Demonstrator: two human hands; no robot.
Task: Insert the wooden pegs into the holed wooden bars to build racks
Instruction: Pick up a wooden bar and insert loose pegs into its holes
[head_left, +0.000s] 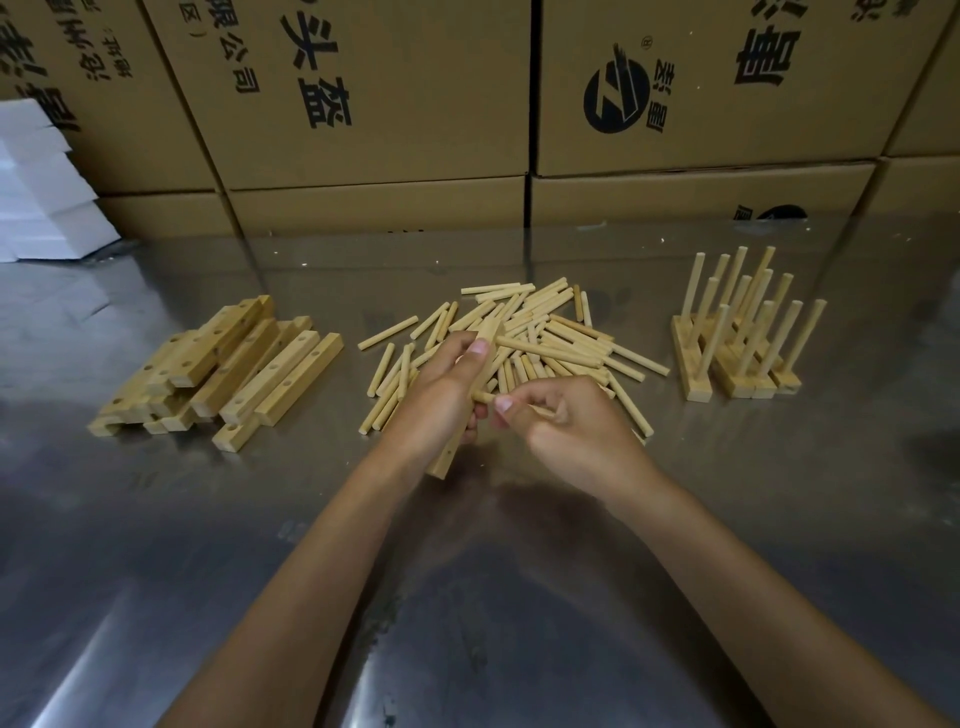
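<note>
Clenched around a holed wooden bar (457, 441) is the left hand (441, 395); a peg (483, 397), light, stiff, best pinched mid-shaft, is held by the right hand (566, 421), loose pegs (550, 332) at twelve o'clock.

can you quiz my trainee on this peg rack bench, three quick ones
1. True or false: the finished racks stand to the right of the loose peg pile.
2. What does the left hand grip? A) a holed bar B) a cardboard box C) a white block
3. Fill in: the right hand pinches a ____ and points it at the held bar.

Key: 1 true. 2 A. 3 peg. The stack of unused bars lies on the left of the metal table.
</note>
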